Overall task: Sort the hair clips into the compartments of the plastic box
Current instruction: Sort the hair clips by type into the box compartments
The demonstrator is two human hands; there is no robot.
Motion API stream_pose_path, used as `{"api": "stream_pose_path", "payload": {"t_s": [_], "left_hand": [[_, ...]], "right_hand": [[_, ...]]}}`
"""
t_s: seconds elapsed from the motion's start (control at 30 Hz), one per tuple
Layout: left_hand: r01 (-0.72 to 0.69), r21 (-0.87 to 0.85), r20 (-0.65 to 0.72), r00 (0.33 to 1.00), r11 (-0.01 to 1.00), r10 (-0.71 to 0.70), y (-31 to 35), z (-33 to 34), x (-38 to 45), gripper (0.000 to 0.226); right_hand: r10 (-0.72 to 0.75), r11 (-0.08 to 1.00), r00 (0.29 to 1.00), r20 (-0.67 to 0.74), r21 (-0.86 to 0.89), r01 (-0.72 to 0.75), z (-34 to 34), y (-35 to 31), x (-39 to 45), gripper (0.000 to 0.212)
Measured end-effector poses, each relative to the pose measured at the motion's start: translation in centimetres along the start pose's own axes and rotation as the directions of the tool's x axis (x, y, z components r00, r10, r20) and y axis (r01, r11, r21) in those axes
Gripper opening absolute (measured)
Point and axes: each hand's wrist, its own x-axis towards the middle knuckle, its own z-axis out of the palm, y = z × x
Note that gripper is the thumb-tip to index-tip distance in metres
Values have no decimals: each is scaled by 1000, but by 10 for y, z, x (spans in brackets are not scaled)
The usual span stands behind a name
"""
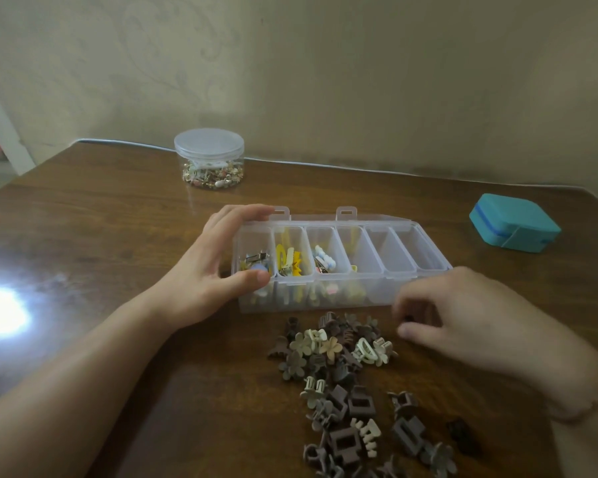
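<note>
I am gripping the left end of the plastic box with my left hand, thumb on its near rim. The hair clips are lying heaped on the surface just before the box. My right hand is hovering curled at the heap's edge, and blur is hiding whether it is pinching anything.

Brown and beige hair clips, clear plastic box, teal case.

dim warm light, white glare on the table at left, right hand motion-blurred.
</note>
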Motion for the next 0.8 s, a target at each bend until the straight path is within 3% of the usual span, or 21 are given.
{"api": "stream_pose_path", "payload": {"t_s": [0.07, 0.1, 0.13, 0.2, 0.3, 0.43, 0.53, 0.63, 0.7, 0.8], "left_hand": [[-3, -7, -7, 1000, 1000, 3, 0, 0, 0, 74], [-4, -10, -8, 1000, 1000, 4, 0, 1, 1, 74], [-6, -10, -8, 1000, 1000, 5, 0, 1, 1, 74], [-7, -4, -7, 1000, 1000, 7, 0, 0, 1, 75], [-1, -10, -5, 1000, 1000, 1, 0, -1, 0, 75], [11, -18, -3, 1000, 1000, -11, 1, -1, -1, 75], [18, -25, 2, 1000, 1000, -18, 1, -1, 0, 75], [21, -33, 7, 1000, 999, -20, 0, -1, 0, 75], [23, -37, 8, 1000, 999, -23, 0, -1, 0, 75], [24, -35, 8, 1000, 999, -24, 1, -1, 0, 76]], "right_hand": [[-71, 958, 972, -226, 255, 129, -7, -7, -2, 4], [-54, 911, 924, -379, 361, 202, -10, -11, 0, 6], [-25, 888, 870, -492, 389, 246, -10, -15, 5, 9], [-19, 921, 808, -589, 303, 243, -5, -18, 17, 14], [-24, 951, 819, -574, 240, 196, 3, -14, 23, 17], [-67, 918, 843, -533, 299, 262, -3, -4, 2, 7], [-141, 954, 959, -246, 225, 198, -6, -3, -5, 5], [-161, 987, 987, -28, 8, 162, 0, -11, -4, 31], [-159, 987, 987, -20, -9, 159, 4, -16, -3, 34], [-176, 984, 983, -42, 7, 176, 6, -15, -4, 21]]}}
